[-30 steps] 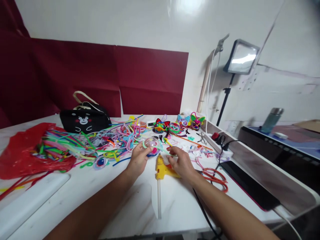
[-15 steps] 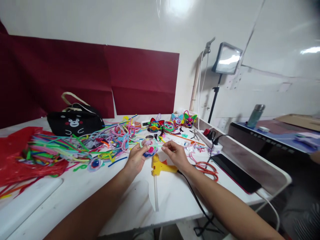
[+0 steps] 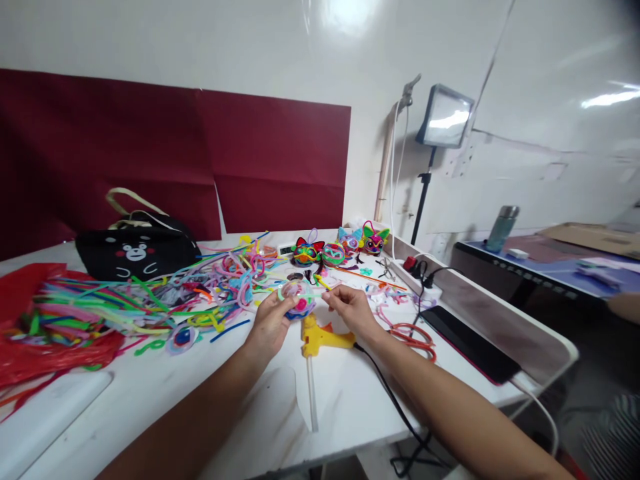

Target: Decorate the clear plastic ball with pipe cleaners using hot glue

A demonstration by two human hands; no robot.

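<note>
My left hand (image 3: 269, 325) is closed around the edge of a round, colourful pipe-cleaner ornament (image 3: 302, 304) with a pink spot in its middle. From the ornament a pale green pipe cleaner (image 3: 316, 295) stretches to the right, its end pinched between the thumb and fingers of my right hand (image 3: 351, 311). Just below the ornament, a yellow hot glue gun (image 3: 326, 341) lies on the table, a clear glue stick (image 3: 312, 393) poking out toward me. Part of the ornament is hidden by my left fingers.
Loose pipe cleaners (image 3: 165, 300) spread over the left side, some in a red plastic bag (image 3: 30, 293), before a black bag (image 3: 137, 250). Similar animal-face ornaments (image 3: 374, 240) stand at the back. Orange-handled pliers or scissors (image 3: 417, 339), a phone (image 3: 470, 343) and a power strip (image 3: 420, 283) lie right.
The view has turned slightly to the right, so the background sits further left. Both hands keep nearly the same hold on the ornament and the pale green pipe cleaner.
</note>
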